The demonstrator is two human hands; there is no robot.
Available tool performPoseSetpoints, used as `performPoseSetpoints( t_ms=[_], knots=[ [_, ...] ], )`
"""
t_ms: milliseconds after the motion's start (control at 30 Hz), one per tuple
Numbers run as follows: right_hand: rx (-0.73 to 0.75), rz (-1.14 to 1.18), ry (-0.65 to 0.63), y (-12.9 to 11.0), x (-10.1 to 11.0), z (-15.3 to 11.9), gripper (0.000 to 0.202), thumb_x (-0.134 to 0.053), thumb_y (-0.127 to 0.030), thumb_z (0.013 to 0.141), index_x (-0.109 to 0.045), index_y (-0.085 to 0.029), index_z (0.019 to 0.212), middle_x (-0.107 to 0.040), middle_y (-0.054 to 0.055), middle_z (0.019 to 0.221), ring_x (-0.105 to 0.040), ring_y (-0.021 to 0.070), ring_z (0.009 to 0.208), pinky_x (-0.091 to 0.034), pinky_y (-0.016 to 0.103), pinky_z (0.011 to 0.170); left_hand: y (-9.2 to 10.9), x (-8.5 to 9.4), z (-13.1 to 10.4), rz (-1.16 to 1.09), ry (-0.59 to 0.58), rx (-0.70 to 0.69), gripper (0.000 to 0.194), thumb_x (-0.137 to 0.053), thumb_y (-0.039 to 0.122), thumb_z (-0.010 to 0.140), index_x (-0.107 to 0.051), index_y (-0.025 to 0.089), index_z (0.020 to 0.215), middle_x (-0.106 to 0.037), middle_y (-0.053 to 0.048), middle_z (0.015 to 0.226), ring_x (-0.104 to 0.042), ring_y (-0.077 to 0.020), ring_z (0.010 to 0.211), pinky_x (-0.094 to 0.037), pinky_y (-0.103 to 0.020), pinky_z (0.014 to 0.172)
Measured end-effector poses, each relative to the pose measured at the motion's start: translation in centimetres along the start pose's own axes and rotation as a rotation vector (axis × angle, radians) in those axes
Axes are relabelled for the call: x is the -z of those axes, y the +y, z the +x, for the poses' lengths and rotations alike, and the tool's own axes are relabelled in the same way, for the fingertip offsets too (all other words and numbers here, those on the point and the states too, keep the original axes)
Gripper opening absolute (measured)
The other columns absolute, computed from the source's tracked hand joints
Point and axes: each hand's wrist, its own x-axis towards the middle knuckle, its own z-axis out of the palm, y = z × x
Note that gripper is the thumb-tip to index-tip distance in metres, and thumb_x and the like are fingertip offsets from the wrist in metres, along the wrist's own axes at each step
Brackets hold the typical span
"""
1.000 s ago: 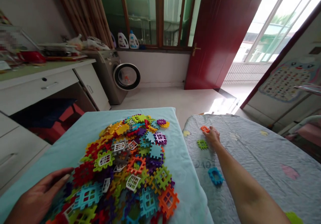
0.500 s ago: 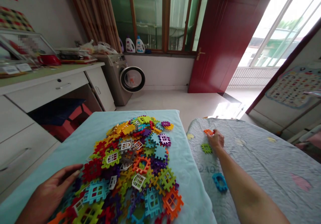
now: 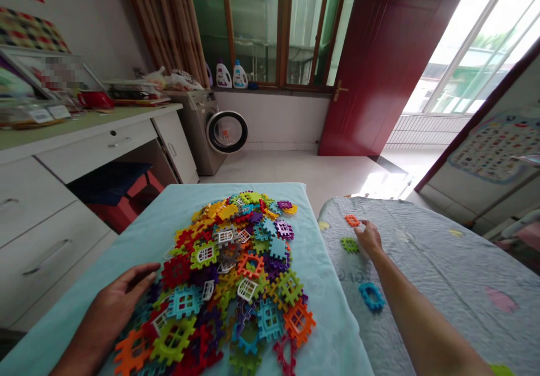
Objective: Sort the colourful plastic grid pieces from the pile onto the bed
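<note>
A heap of colourful interlocking plastic building pieces point(image 3: 251, 264), many with window cut-outs, lies on a light blue cloth. At the heap's left edge rests my left hand point(image 3: 116, 303), thumb and fingers apart, its fingertips near a red piece point(image 3: 176, 271); it holds nothing. My right hand point(image 3: 370, 238) is stretched over the grey-blue cover on the right. Its fingertips are just beside an orange piece point(image 3: 351, 220) lying flat, and nothing shows between them. Nearer me on that cover lie a green piece point(image 3: 349, 245) and a blue ring-shaped piece point(image 3: 372, 296).
The cloth-covered table point(image 3: 333, 314) meets the quilted cover point(image 3: 439, 286) at a narrow gap. A white desk point(image 3: 93, 145) and a stool point(image 3: 113, 188) stand on the left. Behind are a washing machine point(image 3: 202, 134) with its door open and a red door point(image 3: 379, 61).
My right hand has let go of the orange piece and drawn back slightly toward me. The whole view has shifted a little; my left hand stays by the heap.
</note>
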Motion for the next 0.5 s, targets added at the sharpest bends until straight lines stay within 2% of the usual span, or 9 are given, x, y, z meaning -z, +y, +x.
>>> performPoseSetpoints(
  t_ms=[67, 133, 300, 400, 500],
  knots=[
    [0.028, 0.028, 0.002, 0.1, 0.8, -1.7, 0.046, -0.053, -0.03, 0.078, -0.061, -0.008, 0.117, -0.066, 0.021, 0.118, -0.059, 0.0303, 0.117, -0.044, 0.039, 0.1, 0.5, 0.1, -0.2, -0.08, -0.096, 0.012, 0.051, -0.064, 0.07, 0.06, -0.076, 0.03, 0.089, -0.079, 0.0, 0.088, -0.073, -0.0284, 0.082, -0.059, -0.039, 0.077],
    [0.051, 0.076, 0.01, 0.2, 1.5, -3.5, 0.049, -0.052, -0.034, 0.077, -0.061, -0.008, 0.118, -0.064, 0.021, 0.119, -0.058, 0.0322, 0.117, -0.044, 0.043, 0.1, 1.1, 0.2, -0.5, -0.138, -0.094, -0.008, 0.053, -0.065, 0.067, 0.061, -0.075, 0.025, 0.092, -0.079, -0.003, 0.09, -0.072, -0.0281, 0.085, -0.057, -0.039, 0.084],
    [0.139, 0.259, 0.064, 0.3, 3.6, -7.8, 0.053, -0.054, -0.047, 0.073, -0.064, -0.014, 0.112, -0.064, 0.019, 0.111, -0.06, 0.0346, 0.107, -0.05, 0.051, 0.092, 1.8, 0.2, -1.0, -0.262, -0.139, -0.021, 0.05, -0.067, 0.061, 0.062, -0.074, 0.021, 0.092, -0.078, -0.006, 0.088, -0.071, -0.026, 0.082, -0.057, -0.036, 0.082],
    [0.174, 0.327, 0.09, -1.1, 5.6, -10.3, 0.052, -0.055, -0.05, 0.074, -0.065, -0.017, 0.112, -0.062, 0.017, 0.111, -0.061, 0.0332, 0.104, -0.053, 0.05, 0.088, 1.9, 0.2, -1.1, -0.299, -0.153, -0.027, 0.049, -0.068, 0.059, 0.063, -0.073, 0.019, 0.092, -0.078, -0.006, 0.089, -0.071, -0.0262, 0.085, -0.056, -0.037, 0.083],
    [0.213, 0.373, 0.088, -3.9, 7.6, -12.6, 0.049, -0.056, -0.05, 0.076, -0.065, -0.019, 0.113, -0.059, 0.016, 0.118, -0.063, 0.0295, 0.1, -0.055, 0.047, 0.086, 1.8, 0.1, -1.1, -0.335, -0.172, -0.025, 0.051, -0.067, 0.058, 0.063, -0.073, 0.018, 0.095, -0.077, -0.007, 0.091, -0.071, -0.0264, 0.087, -0.055, -0.038, 0.086]
  ],
)
